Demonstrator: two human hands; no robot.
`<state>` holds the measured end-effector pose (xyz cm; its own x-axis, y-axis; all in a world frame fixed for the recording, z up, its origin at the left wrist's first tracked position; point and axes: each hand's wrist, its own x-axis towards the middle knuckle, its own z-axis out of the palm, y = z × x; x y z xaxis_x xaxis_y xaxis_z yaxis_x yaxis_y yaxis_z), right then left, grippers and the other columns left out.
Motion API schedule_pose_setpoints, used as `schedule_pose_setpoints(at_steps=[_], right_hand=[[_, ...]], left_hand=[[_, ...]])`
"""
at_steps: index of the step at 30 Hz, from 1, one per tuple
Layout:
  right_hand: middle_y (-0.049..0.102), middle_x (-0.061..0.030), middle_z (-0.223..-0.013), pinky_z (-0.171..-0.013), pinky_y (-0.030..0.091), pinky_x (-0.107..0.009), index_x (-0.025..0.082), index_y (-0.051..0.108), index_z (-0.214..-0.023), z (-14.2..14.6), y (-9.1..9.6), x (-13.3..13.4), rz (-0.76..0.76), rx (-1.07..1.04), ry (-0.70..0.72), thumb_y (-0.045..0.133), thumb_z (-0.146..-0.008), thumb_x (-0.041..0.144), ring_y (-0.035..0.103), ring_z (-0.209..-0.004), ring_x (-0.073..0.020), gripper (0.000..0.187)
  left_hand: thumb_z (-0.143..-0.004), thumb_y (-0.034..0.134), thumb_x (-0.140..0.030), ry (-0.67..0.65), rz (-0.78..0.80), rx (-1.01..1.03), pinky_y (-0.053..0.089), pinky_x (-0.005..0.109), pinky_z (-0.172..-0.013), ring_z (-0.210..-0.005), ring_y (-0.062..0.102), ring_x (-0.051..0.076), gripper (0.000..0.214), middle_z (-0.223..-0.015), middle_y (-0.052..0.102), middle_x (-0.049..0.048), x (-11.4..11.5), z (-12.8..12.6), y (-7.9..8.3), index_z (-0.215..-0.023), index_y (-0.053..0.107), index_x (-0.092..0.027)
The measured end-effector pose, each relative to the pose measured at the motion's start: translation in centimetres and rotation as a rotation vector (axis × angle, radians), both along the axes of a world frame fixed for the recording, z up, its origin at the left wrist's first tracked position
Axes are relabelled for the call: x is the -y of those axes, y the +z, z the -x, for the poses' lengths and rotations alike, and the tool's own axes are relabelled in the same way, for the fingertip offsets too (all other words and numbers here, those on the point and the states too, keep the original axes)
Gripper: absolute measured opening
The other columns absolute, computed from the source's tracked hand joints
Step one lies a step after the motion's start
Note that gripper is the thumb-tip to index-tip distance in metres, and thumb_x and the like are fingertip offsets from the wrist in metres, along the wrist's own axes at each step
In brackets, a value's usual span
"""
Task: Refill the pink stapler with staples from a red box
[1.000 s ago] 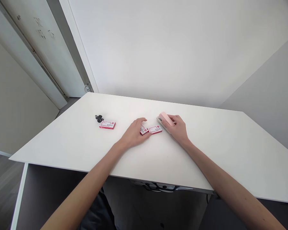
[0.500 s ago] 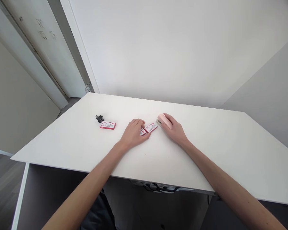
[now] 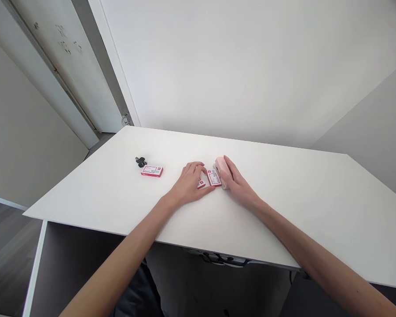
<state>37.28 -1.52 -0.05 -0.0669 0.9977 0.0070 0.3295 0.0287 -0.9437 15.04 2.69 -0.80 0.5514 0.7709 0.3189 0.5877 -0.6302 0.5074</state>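
My right hand (image 3: 239,182) is wrapped round a pale pink stapler (image 3: 220,164) standing on the table, its length running away from me. Against the stapler's left side lies a small red-and-white box (image 3: 214,177). A second such box (image 3: 201,183) is partly covered by my left hand (image 3: 189,181), whose fingers and thumb curve about it. The left thumb reaches along the near edge of the first box, and the fingertips are by its far left corner. Farther left on the table lies a third red-and-white box (image 3: 152,171).
Black binder clips (image 3: 140,162) lie just behind the left box. The white table (image 3: 284,211) ends at a wall (image 3: 218,66) behind. Beneath its front edge, dark glasses-like frames (image 3: 224,259) show in an open space.
The stapler has turned to point more straight away from me and come up against the nearest box. That box has also turned. My left hand has shifted slightly right.
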Motion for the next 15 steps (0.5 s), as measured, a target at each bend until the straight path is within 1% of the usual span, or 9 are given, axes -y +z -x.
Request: schedule_pose_setpoints(at_steps=[3, 5, 8, 10, 12, 15], right_hand=[[0.016, 0.0042, -0.182, -0.136, 0.023, -0.053, 0.041, 0.017, -0.172, -0.10, -0.13, -0.07, 0.019, -0.048, -0.001, 0.048, -0.101, 0.075, 0.018, -0.168, -0.0254, 0.085], [0.015, 0.0046, -0.182, -0.136, 0.025, -0.052, 0.041, 0.016, -0.173, -0.12, -0.21, -0.07, 0.034, -0.077, 0.004, 0.048, -0.101, 0.074, 0.018, -0.168, -0.0248, 0.085], [0.017, 0.0048, -0.182, -0.135, 0.029, -0.051, 0.042, 0.017, -0.172, -0.02, -0.36, 0.04, 0.033, -0.101, 0.015, 0.048, -0.102, 0.073, 0.020, -0.168, -0.0250, 0.083], [0.021, 0.0029, -0.181, -0.134, 0.031, -0.052, 0.042, 0.020, -0.172, 0.11, -0.46, 0.11, 0.013, -0.116, 0.006, 0.049, -0.102, 0.071, 0.023, -0.167, -0.0256, 0.081], [0.026, -0.0003, -0.179, -0.133, 0.033, -0.052, 0.040, 0.025, -0.171, 0.22, -0.54, 0.11, -0.009, -0.134, -0.012, 0.052, -0.102, 0.069, 0.029, -0.165, -0.0265, 0.080], [0.038, -0.0052, -0.174, -0.130, 0.037, -0.053, 0.036, 0.032, -0.168, 0.18, -0.66, -0.12, -0.041, -0.125, -0.033, 0.055, -0.101, 0.067, 0.041, -0.159, -0.0286, 0.077]], left_hand=[[-0.084, 0.080, -0.062, 0.092, -0.020, 0.001, 0.040, 0.057, -0.119, -0.143, 0.046, 0.037, 0.066, -0.147, 0.055, 0.0148, -0.06, -0.07, -0.01, -0.130, 0.053, -0.024], [-0.082, 0.081, -0.065, 0.118, 0.000, -0.004, 0.041, 0.057, -0.117, -0.141, 0.047, 0.038, 0.072, -0.144, 0.058, 0.0142, -0.09, -0.09, 0.05, -0.134, 0.052, -0.024], [-0.087, 0.076, -0.062, 0.062, 0.058, -0.006, 0.043, 0.056, -0.115, -0.143, 0.047, 0.038, 0.068, -0.146, 0.059, 0.0127, -0.03, -0.08, 0.30, -0.140, 0.051, -0.026], [-0.091, 0.073, -0.060, 0.019, 0.099, -0.004, 0.044, 0.055, -0.115, -0.144, 0.047, 0.037, 0.065, -0.148, 0.060, 0.0120, 0.05, -0.03, 0.52, -0.143, 0.051, -0.027], [-0.091, 0.072, -0.058, 0.006, 0.122, -0.003, 0.045, 0.055, -0.114, -0.144, 0.048, 0.037, 0.066, -0.149, 0.060, 0.0118, 0.11, 0.02, 0.70, -0.146, 0.050, -0.027], [-0.092, 0.072, -0.057, -0.007, 0.118, -0.001, 0.045, 0.054, -0.114, -0.143, 0.049, 0.037, 0.067, -0.150, 0.061, 0.0113, 0.10, 0.06, 0.76, -0.147, 0.049, -0.027]])
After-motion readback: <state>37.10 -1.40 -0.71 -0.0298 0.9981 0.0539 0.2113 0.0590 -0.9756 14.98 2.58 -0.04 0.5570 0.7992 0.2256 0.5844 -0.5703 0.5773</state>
